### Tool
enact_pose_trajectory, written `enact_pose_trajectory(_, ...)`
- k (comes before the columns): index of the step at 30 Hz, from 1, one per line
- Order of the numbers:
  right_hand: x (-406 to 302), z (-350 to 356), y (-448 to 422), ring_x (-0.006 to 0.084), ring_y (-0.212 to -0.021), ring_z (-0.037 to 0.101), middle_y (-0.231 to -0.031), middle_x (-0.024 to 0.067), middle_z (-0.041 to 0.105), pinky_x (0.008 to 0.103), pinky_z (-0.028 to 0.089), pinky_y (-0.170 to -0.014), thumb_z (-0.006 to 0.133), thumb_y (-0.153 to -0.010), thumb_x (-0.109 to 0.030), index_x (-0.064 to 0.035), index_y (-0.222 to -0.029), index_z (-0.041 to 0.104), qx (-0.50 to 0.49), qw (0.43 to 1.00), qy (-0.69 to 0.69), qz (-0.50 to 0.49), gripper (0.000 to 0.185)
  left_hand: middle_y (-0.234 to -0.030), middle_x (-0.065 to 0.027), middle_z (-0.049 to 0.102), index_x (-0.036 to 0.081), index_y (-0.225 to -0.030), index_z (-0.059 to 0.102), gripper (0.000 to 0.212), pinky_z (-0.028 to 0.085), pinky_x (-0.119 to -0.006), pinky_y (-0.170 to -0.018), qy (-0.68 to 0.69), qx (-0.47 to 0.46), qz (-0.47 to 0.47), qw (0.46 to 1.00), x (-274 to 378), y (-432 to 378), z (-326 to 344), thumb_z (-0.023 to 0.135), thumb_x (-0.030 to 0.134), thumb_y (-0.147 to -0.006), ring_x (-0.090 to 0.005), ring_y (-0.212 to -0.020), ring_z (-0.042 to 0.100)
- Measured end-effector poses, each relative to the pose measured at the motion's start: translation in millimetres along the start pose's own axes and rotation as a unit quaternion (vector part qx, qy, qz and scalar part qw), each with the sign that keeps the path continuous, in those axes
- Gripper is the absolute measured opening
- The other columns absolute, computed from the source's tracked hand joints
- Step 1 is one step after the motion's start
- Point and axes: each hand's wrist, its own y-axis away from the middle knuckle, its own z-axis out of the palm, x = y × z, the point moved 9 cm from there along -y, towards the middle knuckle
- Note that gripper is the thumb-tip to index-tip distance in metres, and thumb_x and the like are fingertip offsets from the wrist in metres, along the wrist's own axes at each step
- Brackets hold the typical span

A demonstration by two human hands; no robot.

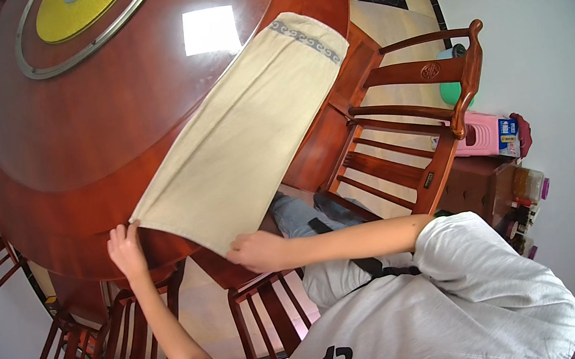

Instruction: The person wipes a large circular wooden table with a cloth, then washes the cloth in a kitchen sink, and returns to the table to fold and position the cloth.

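Observation:
A long cream towel (pixel 240 141) with a grey patterned band near its far end lies stretched over the edge of a round, reddish wooden table (pixel 97 213). My left hand (pixel 126 248) pinches the towel's near left corner at the table's rim. With my right hand (pixel 257 251) I grip the near right corner, just off the table's edge, over my lap. The fingertips of both hands are partly hidden by the cloth and by each other. The near end of the towel is drawn taut between the hands, and a lengthwise crease runs along its left side.
Wooden chairs stand close around the table, one (pixel 405 159) at the right and others (pixel 139 338) at the lower left. A glass turntable (pixel 133 91) covers the table's middle, with a yellow disc (pixel 81 8) on it. A pink plastic stool (pixel 478 134) and jars are by the wall.

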Motion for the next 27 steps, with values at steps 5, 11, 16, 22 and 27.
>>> enact_pose_trajectory(5, -46, 42, -45, 0.0298, -0.093, 0.061, -0.092, 0.013, 0.06, 0.0397, 0.055, -0.073, 0.065, -0.074, -0.006, -0.0007, -0.096, 0.058, -0.081, 0.994, 0.001, -0.067, 0.024, -0.086, -0.005, 0.056, 0.015, -0.099, 0.072, 0.019, 0.041, -0.038, -0.072, -0.078, -0.003, -0.058, 0.995, -53, 17, 8, 0.063, 0.009, -0.082, -0.0247, -0.088, 0.056)
enact_pose_trajectory(11, -33, 37, -68, 0.0316, -0.098, 0.058, -0.098, 0.0143, 0.058, 0.0409, 0.053, -0.076, 0.064, -0.078, -0.013, -0.0063, -0.102, 0.058, -0.049, 0.989, -0.118, -0.068, 0.025, -0.104, -0.0074, 0.057, 0.021, -0.114, 0.067, 0.035, 0.047, -0.044, -0.082, -0.158, -0.091, -0.376, 0.909, -145, 82, 44, 0.065, 0.008, -0.081, -0.0304, -0.099, 0.055)
enact_pose_trajectory(16, 133, -71, -45, 0.0345, -0.1, 0.06, -0.096, 0.0149, 0.065, 0.0437, 0.049, -0.088, 0.061, -0.081, -0.016, -0.0035, -0.092, 0.066, 0.099, 0.993, -0.024, 0.056, 0.017, -0.128, -0.0236, 0.052, 0.002, -0.125, 0.057, 0.036, 0.04, -0.048, -0.1, 0.113, 0.108, -0.266, 0.951, 36, -28, 42, 0.058, 0.016, -0.091, -0.0398, -0.119, 0.049)
enact_pose_trajectory(22, 309, -282, 4, 0.0342, -0.09, 0.064, -0.093, 0.0158, 0.067, 0.0437, 0.052, -0.081, 0.057, -0.084, -0.015, -0.0039, -0.096, 0.068, 0.265, 0.921, 0.078, 0.275, 0.02, -0.154, -0.0217, 0.027, 0.005, -0.145, 0.039, 0.057, 0.023, -0.049, -0.115, 0.262, 0.091, -0.384, 0.881, 180, -86, 114, 0.054, 0.032, -0.097, -0.0391, -0.141, 0.028)
enact_pose_trajectory(27, 406, -352, 4, 0.0335, -0.096, 0.064, -0.1, 0.0172, 0.068, 0.043, 0.051, -0.085, 0.054, -0.09, -0.022, -0.0047, -0.105, 0.068, 0.287, 0.904, 0.138, 0.285, 0.027, -0.158, -0.0233, 0.017, 0.002, -0.152, 0.023, 0.068, 0.017, -0.048, -0.118, 0.074, 0.005, -0.428, 0.901, 219, -103, 144, 0.043, 0.039, -0.099, -0.0366, -0.147, 0.018)
